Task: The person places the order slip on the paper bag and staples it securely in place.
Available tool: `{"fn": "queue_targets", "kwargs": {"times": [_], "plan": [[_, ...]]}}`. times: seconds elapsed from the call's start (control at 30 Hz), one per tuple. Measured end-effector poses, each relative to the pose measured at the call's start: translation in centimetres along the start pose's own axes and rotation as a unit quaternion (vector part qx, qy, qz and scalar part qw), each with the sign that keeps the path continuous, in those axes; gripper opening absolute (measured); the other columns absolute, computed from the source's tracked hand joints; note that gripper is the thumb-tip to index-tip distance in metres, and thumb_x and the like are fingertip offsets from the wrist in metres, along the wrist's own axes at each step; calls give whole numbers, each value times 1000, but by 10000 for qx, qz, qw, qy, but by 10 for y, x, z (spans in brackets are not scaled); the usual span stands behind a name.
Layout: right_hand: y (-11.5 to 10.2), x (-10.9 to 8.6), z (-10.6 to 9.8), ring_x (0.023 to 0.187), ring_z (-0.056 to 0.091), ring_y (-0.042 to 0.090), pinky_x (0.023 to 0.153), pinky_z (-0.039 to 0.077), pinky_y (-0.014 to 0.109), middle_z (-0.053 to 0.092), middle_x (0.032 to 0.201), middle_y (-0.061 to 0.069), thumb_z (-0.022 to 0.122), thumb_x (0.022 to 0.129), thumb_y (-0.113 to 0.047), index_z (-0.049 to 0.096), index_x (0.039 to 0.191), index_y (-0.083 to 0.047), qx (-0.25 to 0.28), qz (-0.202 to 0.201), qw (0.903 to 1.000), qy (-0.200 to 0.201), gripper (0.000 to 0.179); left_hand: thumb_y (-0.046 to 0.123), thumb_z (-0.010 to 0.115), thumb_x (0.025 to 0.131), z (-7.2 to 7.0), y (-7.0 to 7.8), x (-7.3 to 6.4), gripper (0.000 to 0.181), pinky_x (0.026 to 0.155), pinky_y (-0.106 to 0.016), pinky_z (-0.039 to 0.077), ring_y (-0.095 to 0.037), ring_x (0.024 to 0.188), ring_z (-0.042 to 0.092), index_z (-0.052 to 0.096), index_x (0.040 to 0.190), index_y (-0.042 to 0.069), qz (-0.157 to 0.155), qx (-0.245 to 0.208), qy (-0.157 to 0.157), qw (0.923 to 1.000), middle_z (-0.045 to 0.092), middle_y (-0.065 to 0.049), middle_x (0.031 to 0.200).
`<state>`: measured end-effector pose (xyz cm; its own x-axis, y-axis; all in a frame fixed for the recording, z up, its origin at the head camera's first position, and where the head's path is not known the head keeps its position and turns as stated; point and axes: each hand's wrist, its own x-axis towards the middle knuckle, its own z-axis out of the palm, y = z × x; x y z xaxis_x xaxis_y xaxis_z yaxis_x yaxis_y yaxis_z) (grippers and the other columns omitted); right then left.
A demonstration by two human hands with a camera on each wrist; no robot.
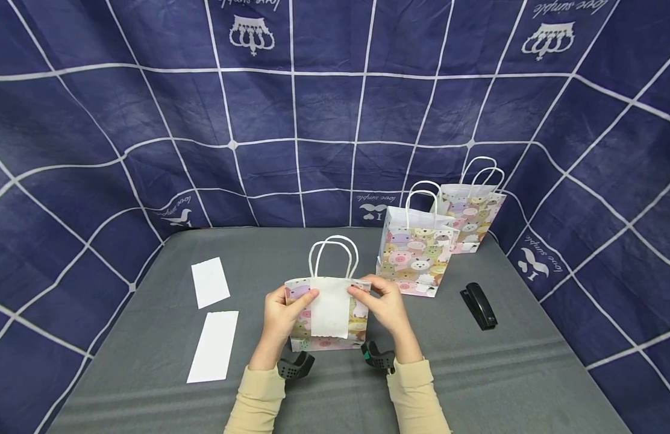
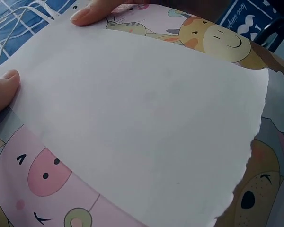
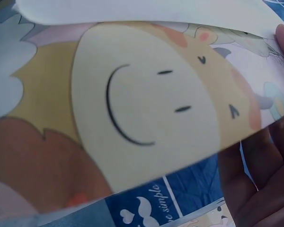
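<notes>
1. Main relation, as I judge it: the white paper slip (image 1: 331,316) lies against the front of the animal-print bag (image 1: 358,325), centred between my two hands. Its long axis runs down the bag's front, from the rim between the handle (image 1: 317,242) ends towards my side. In the left wrist view I note a ragged lower edge.

2. Left hand (image 1: 281,313): pinching bag and slip at the upper left, thumb touching the slip's edge.

3. Right hand (image 1: 388,304): pinching the upper right, thumb at the slip's opposite edge; the right wrist view shows fingers (image 3: 262,172) behind the bag wall. Neither hand is nearer the slip; they flank it about evenly.

4. The black stapler (image 1: 478,306) lies on the surface (image 1: 150,374), right of the right hand and well apart from it. Its long axis slants from far left to near right. The right hand is clearly nearer.

5. Whether the bag's base touches the surface, or the slip is fixed to the bag, I cannot tell.
</notes>
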<state>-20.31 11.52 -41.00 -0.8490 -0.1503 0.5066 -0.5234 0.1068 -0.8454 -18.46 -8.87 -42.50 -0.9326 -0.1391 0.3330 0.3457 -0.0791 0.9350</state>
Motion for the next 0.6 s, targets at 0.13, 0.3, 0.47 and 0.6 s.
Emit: {"fn": "queue_targets", "kwargs": {"times": [0.13,0.3,0.47,0.6], "plan": [[-3,0,-1,71,59,6,68,49,31,64,76,-7,69,79,8,65,83,6,6,27,10000,-77,6,-3,74,77,0,0,0,15,49,-27,51,-11,55,60,65,83,-13,-26,-27,-15,10000,66,5,67],[-4,0,-4,75,59,5,78,48,34,63,80,-8,69,77,10,65,89,6,-100,60,9996,-260,13,-2,74,78,0,-1,0,15,50,-29,52,-12,57,62,65,83,-12,-31,-99,-45,9999,67,3,69],[-4,-4,-14,87,59,6,86,47,39,61,90,-11,67,77,12,61,100,9,-262,129,9985,-472,24,-3,73,78,-1,-1,0,15,50,-30,53,-13,57,62,64,84,-13,-98,-81,-42,9999,67,3,68],[-1,-7,-27,95,61,14,88,46,45,63,99,0,62,80,13,58,107,10,-249,1,9979,-596,27,-3,73,78,-1,-2,0,16,50,-28,52,-12,57,62,64,85,-14,-103,-147,-25,9998,67,3,69]]}}
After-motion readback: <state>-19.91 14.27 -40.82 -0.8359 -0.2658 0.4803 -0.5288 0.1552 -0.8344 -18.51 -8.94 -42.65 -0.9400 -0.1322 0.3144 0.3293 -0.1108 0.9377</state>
